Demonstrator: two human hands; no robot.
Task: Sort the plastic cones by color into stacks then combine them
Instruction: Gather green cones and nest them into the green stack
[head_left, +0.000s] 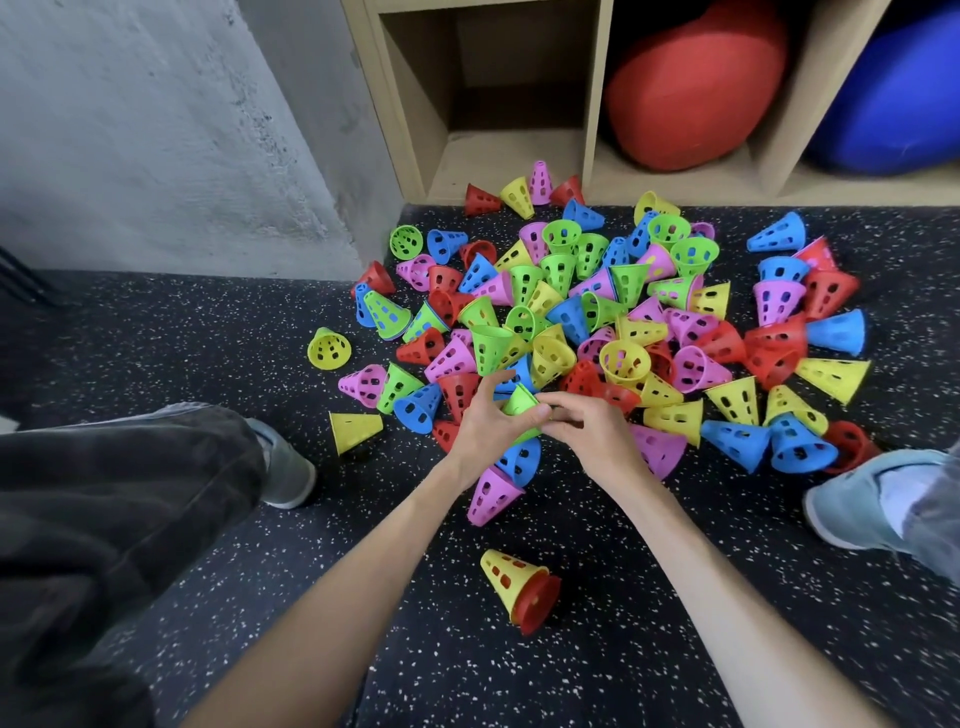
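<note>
Shelving (592, 104) at the back holds a red ball (696, 88) and a blue ball (893, 98); speckled floor (597, 675) below it carries everything else. Cone pile (597, 322) is the main mass, spread in front of the shelving — green, yellow, red, blue and pink all mixed, nearly nothing sorted. One small nested pair sits apart, nearer the person: yellow cone over red cone (519, 590), lying on its side.

Both hands meet at the near edge of the pile. Left hand (485, 423) has fingers curled around a green cone (519, 402); right hand (589, 428) pinches the same cone from the other side. Can't tell if more green cones are nested inside it.

Step looks like early sorting — starting the green stack. Next move probably needs one hand freed to fetch another green cone from the pile and seat it squarely onto this one.
</note>
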